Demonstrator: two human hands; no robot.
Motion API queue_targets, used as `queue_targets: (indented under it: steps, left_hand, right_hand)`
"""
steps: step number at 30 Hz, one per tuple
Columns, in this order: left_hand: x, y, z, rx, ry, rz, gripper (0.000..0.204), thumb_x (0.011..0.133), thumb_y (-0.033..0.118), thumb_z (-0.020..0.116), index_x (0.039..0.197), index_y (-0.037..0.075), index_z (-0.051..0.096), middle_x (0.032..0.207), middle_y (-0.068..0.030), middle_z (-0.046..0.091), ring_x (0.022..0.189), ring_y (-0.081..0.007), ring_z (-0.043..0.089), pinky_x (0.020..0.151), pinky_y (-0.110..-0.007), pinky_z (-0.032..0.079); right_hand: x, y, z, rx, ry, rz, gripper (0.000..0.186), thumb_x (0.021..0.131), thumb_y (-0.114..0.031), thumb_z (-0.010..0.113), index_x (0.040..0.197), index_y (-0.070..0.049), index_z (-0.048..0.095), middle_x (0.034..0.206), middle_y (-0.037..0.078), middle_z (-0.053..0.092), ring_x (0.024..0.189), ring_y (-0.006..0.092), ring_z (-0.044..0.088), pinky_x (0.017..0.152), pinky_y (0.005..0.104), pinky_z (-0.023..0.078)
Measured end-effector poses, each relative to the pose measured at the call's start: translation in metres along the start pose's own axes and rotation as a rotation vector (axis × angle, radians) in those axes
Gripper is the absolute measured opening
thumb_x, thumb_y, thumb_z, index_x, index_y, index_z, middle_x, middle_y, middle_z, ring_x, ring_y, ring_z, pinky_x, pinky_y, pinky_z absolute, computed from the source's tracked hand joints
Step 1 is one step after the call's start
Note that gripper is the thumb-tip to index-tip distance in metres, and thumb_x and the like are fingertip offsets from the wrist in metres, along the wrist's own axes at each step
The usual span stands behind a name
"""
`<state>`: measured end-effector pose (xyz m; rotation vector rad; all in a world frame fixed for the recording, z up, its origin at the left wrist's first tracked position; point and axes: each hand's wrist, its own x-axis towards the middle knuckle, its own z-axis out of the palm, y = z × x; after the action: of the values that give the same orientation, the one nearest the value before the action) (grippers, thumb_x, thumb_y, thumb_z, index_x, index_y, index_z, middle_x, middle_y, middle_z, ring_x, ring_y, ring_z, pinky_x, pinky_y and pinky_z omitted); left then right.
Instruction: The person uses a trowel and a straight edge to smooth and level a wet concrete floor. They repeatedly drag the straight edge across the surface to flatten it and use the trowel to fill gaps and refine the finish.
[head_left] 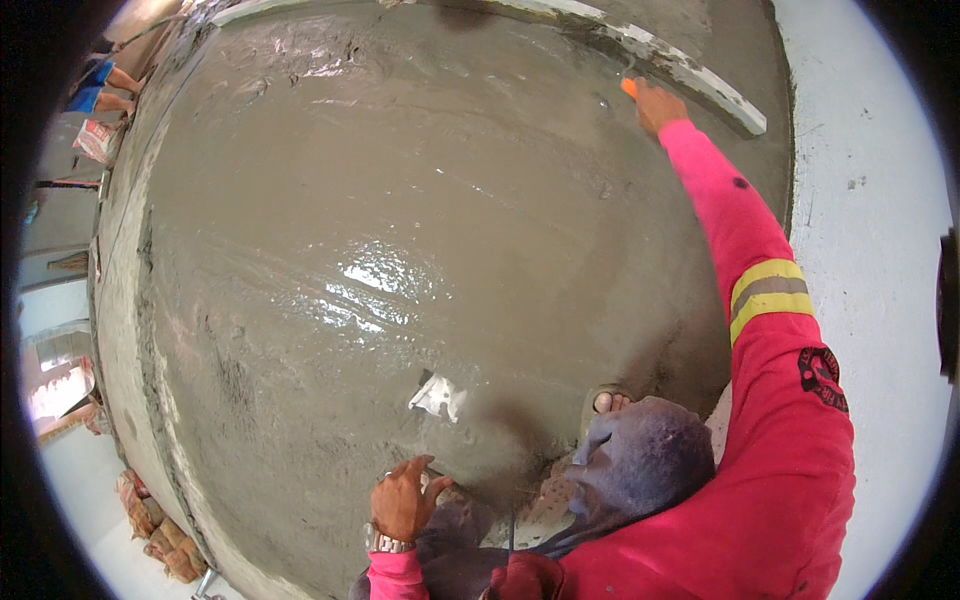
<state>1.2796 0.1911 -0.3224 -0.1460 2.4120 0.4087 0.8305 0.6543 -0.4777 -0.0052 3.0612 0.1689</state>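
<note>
My right hand (655,105), stretched out to the upper right, grips an orange-handled hand tool (628,88) over the wet grey cement (320,170), close to a long, cement-smeared pale board (720,95). My left hand (405,500), wearing a metal watch, is low in the middle beside my leg, fingers loosely bent and thumb apart, with nothing clearly held. A small white patch (437,395) shows in the cement just above it. My bare toes (610,400) and bent knee (650,460) are at the lower right.
A white surface (850,230) borders the right side. A raised concrete edge (150,420) runs down the left, with brown crumpled sacks (160,530) beyond it. At the upper left, another person's legs (115,85) and a white-and-red sack (95,140) show.
</note>
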Motion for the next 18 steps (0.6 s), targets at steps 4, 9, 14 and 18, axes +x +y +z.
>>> queue_targets:
  steps: [4,9,14,18]
  left_hand:
    - [0.0,-0.008,0.007,0.05,0.018,0.045,0.044,0.075,0.043,0.069,0.105,0.011,0.063,0.096,-0.013,0.067,0.08,-0.0327,0.066,0.064,-0.041,0.052]
    - [0.0,-0.007,0.008,0.03,0.019,0.032,0.043,0.076,0.043,0.069,0.105,0.011,0.063,0.094,-0.0126,0.067,0.078,-0.0326,0.065,0.064,-0.041,0.052]
    - [-0.003,-0.003,0.006,0.025,0.033,0.022,0.043,0.077,0.043,0.068,0.103,0.011,0.062,0.092,-0.0129,0.066,0.077,-0.0328,0.065,0.063,-0.041,0.052]
    - [-0.01,-0.004,0.004,0.02,0.039,0.013,0.043,0.077,0.044,0.067,0.103,0.009,0.062,0.092,-0.0126,0.066,0.077,-0.0328,0.065,0.063,-0.041,0.052]
  right_hand:
    - [0.011,-0.024,-0.006,0.074,0.015,0.019,0.034,0.085,-0.016,0.052,0.116,-0.002,0.045,0.094,0.021,0.065,0.09,0.0401,0.063,0.077,0.0502,0.05]
    - [0.027,-0.063,-0.013,0.102,-0.046,0.028,0.039,0.086,-0.019,0.052,0.121,-0.004,0.047,0.106,0.021,0.064,0.096,0.0376,0.063,0.081,0.0472,0.051]
    - [0.043,-0.072,-0.018,0.111,0.007,0.021,0.039,0.084,-0.019,0.055,0.119,-0.003,0.049,0.106,0.022,0.063,0.097,0.0377,0.063,0.081,0.0478,0.051]
    - [0.021,-0.053,-0.018,0.053,-0.037,0.005,0.036,0.086,-0.014,0.048,0.12,-0.002,0.046,0.097,0.022,0.065,0.094,0.0391,0.063,0.079,0.0504,0.049]
